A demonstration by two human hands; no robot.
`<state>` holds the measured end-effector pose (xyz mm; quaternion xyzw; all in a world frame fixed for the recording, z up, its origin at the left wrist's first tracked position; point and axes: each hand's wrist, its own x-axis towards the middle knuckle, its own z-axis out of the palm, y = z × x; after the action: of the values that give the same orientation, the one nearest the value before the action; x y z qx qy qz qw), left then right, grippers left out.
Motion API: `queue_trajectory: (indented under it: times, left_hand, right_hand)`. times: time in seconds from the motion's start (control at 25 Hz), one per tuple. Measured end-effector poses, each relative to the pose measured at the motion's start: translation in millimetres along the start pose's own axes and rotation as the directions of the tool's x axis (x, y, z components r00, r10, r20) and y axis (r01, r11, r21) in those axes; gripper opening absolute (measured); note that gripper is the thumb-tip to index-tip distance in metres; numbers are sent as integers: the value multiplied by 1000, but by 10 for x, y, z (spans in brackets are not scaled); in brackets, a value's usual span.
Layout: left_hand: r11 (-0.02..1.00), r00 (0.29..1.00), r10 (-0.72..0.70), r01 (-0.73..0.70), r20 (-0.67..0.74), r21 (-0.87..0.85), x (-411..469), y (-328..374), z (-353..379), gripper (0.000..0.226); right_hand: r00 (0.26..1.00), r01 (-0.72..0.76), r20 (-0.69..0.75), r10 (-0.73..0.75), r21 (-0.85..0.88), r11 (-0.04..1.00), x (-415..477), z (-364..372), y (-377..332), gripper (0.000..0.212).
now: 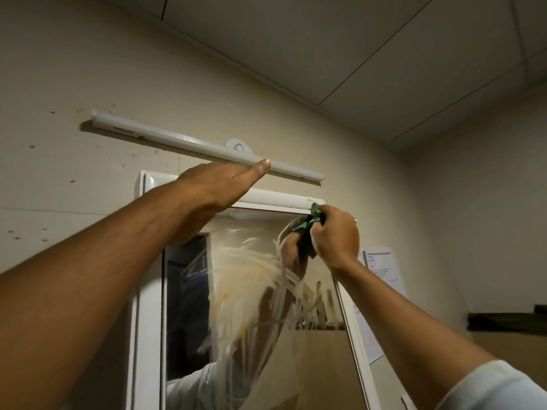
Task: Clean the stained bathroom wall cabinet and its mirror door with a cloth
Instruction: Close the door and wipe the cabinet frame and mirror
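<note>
Reaching up from the lower corners of the view, two bare forearms are stretching toward the cabinet, and a white sleeve (497,389) is showing on the right arm. The right hand (334,235) is gripping a bunched green cloth (310,229), fingers curled tightly round it, and is pressing it against the upper right corner of the mirror door (319,365), just under the cabinet's top rail. A ring (355,220) is showing on one finger of that hand. The left hand (219,184) is lying palm down with its fingers straight and together, holding nothing, across the top edge of the white wall cabinet (145,321); whether its fingertip is touching the lamp above cannot be told.

Pale yellowish-white streaks (254,276) are smearing across the middle of the glass, fanning down and to the left from the cloth. The mirror is reflecting the cloth, the raised arm and a white shirt.

Above the cabinet, a long white tube light (177,140) is sitting unlit and slanted on the beige wall (74,69), which is carrying scattered dark specks. A printed paper sheet (381,261) is hanging on the wall just right of the door, and a dark shelf (509,321) is jutting in farther right. Pale ceiling panels (355,39) are spanning overhead.
</note>
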<state>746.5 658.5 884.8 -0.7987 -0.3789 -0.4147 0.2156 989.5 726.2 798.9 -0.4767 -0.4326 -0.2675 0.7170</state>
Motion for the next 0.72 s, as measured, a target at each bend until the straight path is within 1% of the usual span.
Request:
queue_trajectory:
  times: [0.04, 0.08, 0.12, 0.16, 0.2, 0.24, 0.28, 0.32, 0.36, 0.4, 0.44, 0.48, 0.52, 0.56, 0.6, 0.68, 0.72]
  left_hand:
    - [1000, 1000, 10, -10, -2, 18, -3, 19, 7, 100]
    - [998, 999, 42, -42, 10, 42, -11, 57, 29, 107]
    - [997, 998, 61, -61, 2, 48, -32, 106, 54, 107]
    - [998, 999, 51, -50, -12, 29, -30, 140, 79, 97]
    - [999, 999, 39, -38, -32, 25, -14, 148, 109, 83]
    - [998, 999, 42, -41, -34, 45, 10, 158, 118, 74]
    - [996, 998, 51, -49, -25, 74, 17, 168, 111, 72]
    - [993, 999, 47, -46, -11, 105, 30, 150, 117, 73]
    - [992, 999, 46, -46, 0, 118, 49, 134, 111, 76]
    - [991, 999, 41, -42, 8, 125, 64, 131, 110, 78]
    - [988, 999, 43, -45, 19, 145, 81, 131, 114, 78]
    - [984, 998, 58, -63, 35, 166, 89, 161, 150, 77]
    - [976, 995, 78, -87, 54, 197, 116, 203, 196, 76]
    - [969, 993, 101, -113, 66, 221, 163, 257, 257, 76]
    - [964, 990, 117, -131, 73, 232, 212, 315, 322, 76]
    - [955, 989, 134, -148, 69, 256, 349, 407, 454, 77]
    - [952, 988, 145, -156, 61, 263, 414, 444, 508, 78]
  right_hand:
    - [999, 39, 5, -40, 81, 996, -54, 93, -232, 38]
    - [987, 153, 33, -158, 130, 980, -166, 180, -439, 46]
    - [949, 293, 79, -306, 148, 945, -316, 249, -575, 53]
    - [892, 425, 108, -440, 137, 895, -402, 299, -604, 57]
    - [832, 538, 105, -545, 88, 838, -363, 282, -507, 58]
    - [802, 591, 91, -591, 29, 806, -230, 237, -332, 58]
    - [840, 538, 95, -534, -16, 843, -55, 192, -123, 54]
    - [915, 399, 93, -394, -49, 916, 128, 137, 65, 45]
    - [976, 200, 102, -194, -55, 978, 288, 63, 217, 34]
    - [993, 14, 120, -8, -49, 999, 387, 16, 328, 23]
    - [987, -83, 136, 84, -15, 996, 414, 20, 366, 19]
    - [986, -107, 137, 99, 51, 993, 361, 63, 362, 20]
    - [989, -87, 132, 69, 139, 986, 261, 120, 336, 26]
    - [993, -22, 115, -2, 205, 979, 129, 163, 284, 35]
    - [988, 75, 118, -102, 219, 973, -9, 173, 236, 45]
    - [942, 286, 138, -306, 150, 947, -97, 162, 231, 55]
    - [916, 363, 147, -374, 96, 927, -41, 149, 249, 59]
